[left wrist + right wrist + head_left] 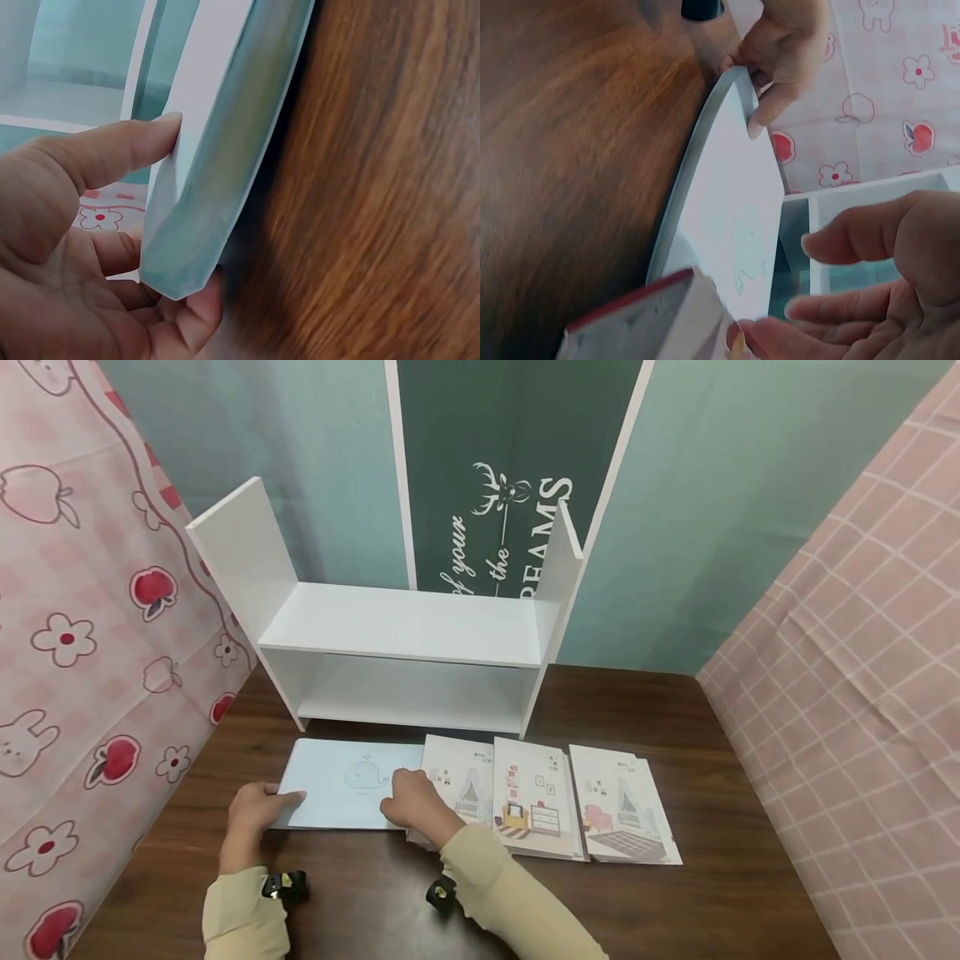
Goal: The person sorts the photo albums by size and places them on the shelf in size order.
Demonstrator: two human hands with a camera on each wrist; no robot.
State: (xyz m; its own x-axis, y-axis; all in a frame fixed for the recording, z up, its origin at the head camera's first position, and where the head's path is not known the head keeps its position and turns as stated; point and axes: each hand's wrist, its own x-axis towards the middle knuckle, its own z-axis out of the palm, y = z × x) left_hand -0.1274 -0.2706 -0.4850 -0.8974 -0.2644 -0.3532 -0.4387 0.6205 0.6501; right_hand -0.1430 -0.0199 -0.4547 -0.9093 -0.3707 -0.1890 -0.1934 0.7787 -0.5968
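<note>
A pale blue book (pixel 330 785) with a line drawing of a whale lies before the white shelf. My left hand (pixel 255 810) pinches its left end, thumb on the cover and fingers under the edge, as the left wrist view shows at the book's corner (pixel 176 255). Over the book's right end is my right hand (pixel 416 802), beside the leftmost printed book (pixel 461 777). In the right wrist view the right hand (pixel 885 277) has its thumb and fingers apart, with fingertips at the corner of a printed book (pixel 660 315). Its palm holds nothing.
Behind the books stands a white two-tier shelf (pixel 405 622) with tall side panels. Other white illustrated books, a middle one (pixel 532 793) and a right one (pixel 622 802), lie in a row on the brown wooden table (pixel 735 860). Patterned curtains (pixel 82 693) flank the table.
</note>
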